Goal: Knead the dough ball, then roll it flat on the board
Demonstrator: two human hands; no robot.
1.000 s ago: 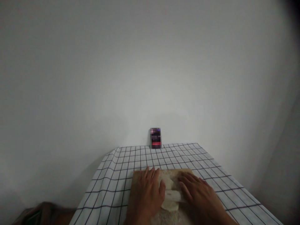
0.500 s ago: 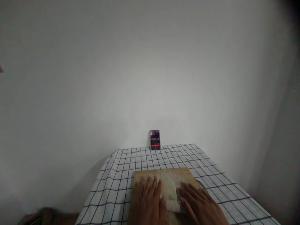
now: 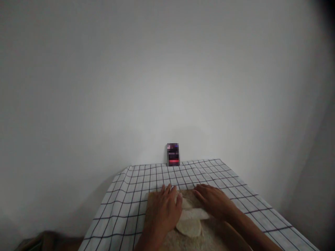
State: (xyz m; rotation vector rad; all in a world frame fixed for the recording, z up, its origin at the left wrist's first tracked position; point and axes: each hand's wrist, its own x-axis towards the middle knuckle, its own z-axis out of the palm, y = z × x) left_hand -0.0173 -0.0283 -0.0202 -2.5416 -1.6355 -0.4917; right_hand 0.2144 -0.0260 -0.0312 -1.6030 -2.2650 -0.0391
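Observation:
A pale, floury rolling pin (image 3: 194, 214) lies across a flat sheet of dough (image 3: 190, 228), which shows both in front of the pin and behind it. Stretched forward over the pin's left end, my left hand (image 3: 168, 210) is open, fingers extended and palm down. My right hand (image 3: 215, 201) rests over the other end with its fingers extended too; its thumb is hidden. Beneath everything is a flour-dusted wooden board (image 3: 180, 243). The hands cover both ends of the pin.
A white tablecloth (image 3: 123, 209) with a dark grid covers the table. At its far edge a small dark, pixelated rectangular object (image 3: 173, 154) stands against the white wall (image 3: 172, 87). Some brownish item (image 3: 44, 240) sits low at the left, below table height.
Both hands and the rolling pin have moved forward, away from me, over the dough. More of the dough now shows on the near side of the pin.

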